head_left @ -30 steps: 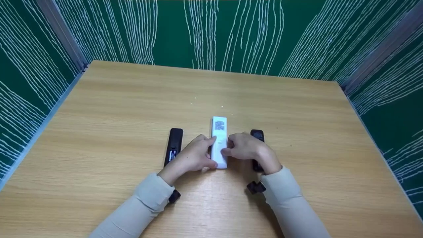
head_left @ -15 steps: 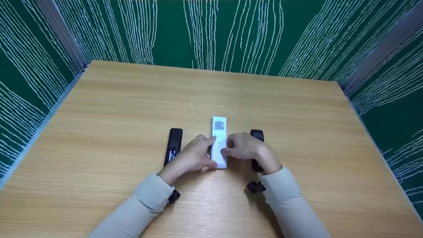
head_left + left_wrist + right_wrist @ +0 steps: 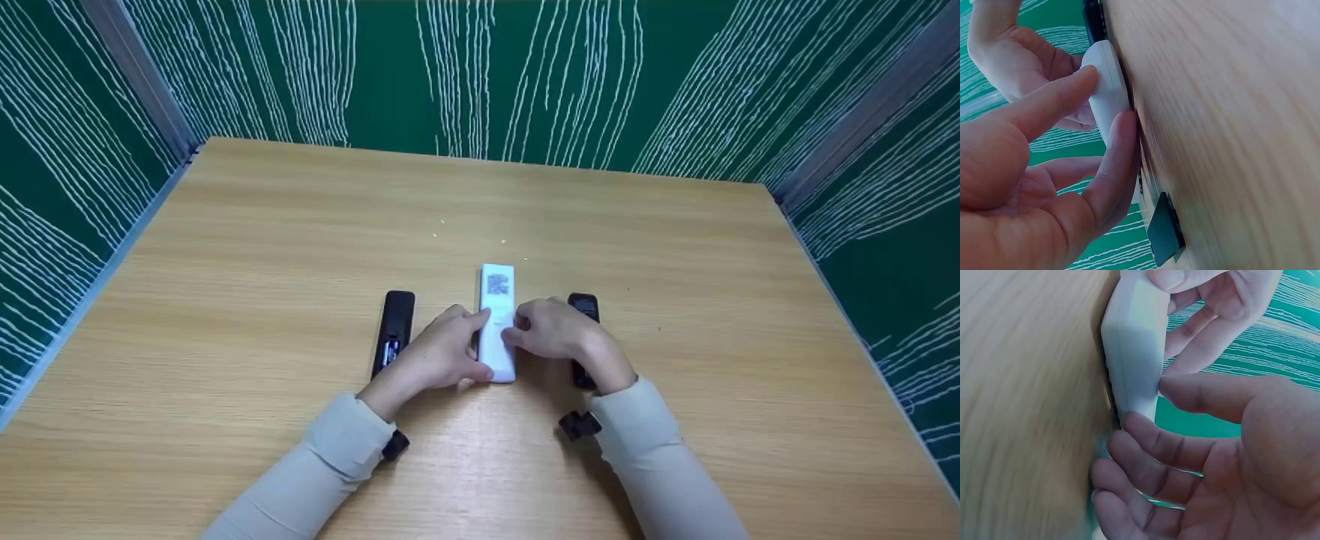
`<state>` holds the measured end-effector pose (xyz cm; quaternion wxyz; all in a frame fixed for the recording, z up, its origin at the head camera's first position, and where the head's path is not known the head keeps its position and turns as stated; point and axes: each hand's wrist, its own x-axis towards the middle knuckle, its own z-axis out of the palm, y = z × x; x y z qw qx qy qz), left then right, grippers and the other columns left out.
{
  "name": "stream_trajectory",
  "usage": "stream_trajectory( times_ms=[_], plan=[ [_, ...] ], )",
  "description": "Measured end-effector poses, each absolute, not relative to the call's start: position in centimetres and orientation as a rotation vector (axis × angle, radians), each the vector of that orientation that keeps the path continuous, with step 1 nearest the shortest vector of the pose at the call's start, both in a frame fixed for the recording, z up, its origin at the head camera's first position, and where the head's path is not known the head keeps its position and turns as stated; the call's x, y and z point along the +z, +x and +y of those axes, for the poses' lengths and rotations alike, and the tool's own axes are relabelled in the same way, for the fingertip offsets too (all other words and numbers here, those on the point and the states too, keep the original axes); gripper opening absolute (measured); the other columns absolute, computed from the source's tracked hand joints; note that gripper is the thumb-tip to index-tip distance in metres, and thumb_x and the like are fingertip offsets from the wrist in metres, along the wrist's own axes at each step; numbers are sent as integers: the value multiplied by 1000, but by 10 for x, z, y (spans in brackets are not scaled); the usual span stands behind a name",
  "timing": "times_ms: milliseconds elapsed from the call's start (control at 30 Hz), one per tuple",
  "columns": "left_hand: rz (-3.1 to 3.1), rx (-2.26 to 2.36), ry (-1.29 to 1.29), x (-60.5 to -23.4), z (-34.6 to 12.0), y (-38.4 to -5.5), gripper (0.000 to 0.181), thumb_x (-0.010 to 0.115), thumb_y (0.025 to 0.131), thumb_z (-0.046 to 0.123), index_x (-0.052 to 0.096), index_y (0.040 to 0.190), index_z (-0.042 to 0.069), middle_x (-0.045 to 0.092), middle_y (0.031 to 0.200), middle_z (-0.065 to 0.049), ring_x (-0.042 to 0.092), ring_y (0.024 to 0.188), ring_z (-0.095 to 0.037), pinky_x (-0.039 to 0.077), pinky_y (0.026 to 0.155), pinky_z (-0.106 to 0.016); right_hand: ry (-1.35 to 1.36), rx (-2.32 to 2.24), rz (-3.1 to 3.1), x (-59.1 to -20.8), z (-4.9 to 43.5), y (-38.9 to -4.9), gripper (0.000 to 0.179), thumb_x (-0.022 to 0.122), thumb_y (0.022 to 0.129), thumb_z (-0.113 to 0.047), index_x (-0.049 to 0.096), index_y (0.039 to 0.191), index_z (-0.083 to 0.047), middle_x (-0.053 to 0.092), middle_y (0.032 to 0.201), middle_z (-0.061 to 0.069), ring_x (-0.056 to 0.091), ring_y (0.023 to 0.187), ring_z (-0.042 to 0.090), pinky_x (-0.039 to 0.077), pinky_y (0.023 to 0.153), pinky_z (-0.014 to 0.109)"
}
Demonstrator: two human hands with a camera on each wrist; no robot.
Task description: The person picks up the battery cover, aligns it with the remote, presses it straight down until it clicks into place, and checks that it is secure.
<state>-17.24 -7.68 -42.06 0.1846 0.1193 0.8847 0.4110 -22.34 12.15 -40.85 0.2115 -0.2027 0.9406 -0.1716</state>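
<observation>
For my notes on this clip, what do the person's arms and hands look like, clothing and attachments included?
The left sleeve and right sleeve are plain pale grey-beige, with a wide fold at the wrist. A small left black block and right black block show beside the folds; no cables are visible. The left hand and right hand wear no gloves.

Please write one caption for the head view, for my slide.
Left hand and right hand hold a white remote on a table, between a black remote and a black device.
</observation>
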Motion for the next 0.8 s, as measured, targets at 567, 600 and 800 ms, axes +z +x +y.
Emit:
stream_trajectory(
  times_ms=[567, 600, 800],
  plan=[
    [2512, 1126, 356, -419, -78, -173, 97, 89, 84, 5, 34, 164, 3, 53, 129, -14, 64, 92, -14, 58, 76, -24, -537, -509, 2649, -410, 124, -225, 32, 61, 105, -33, 75, 99, -4, 57, 75, 2, 52, 71, 18, 41, 65, 30],
    [2514, 1127, 361, -418, -78, -174, 96, 89, 84, 5, 35, 164, 2, 53, 129, -14, 64, 92, -14, 57, 76, -24, -538, -514, 2649, -409, 124, -226, 33, 61, 105, -33, 75, 98, -4, 57, 74, 1, 52, 71, 18, 41, 65, 30],
    [2523, 1165, 325, -413, -85, -177, 94, 88, 85, 5, 38, 164, 6, 53, 128, -14, 63, 91, -14, 54, 71, -24, -534, -543, 2665, -403, 126, -226, 33, 61, 105, -34, 74, 96, -5, 60, 77, 1, 54, 73, 18, 43, 66, 31]
  ],
)
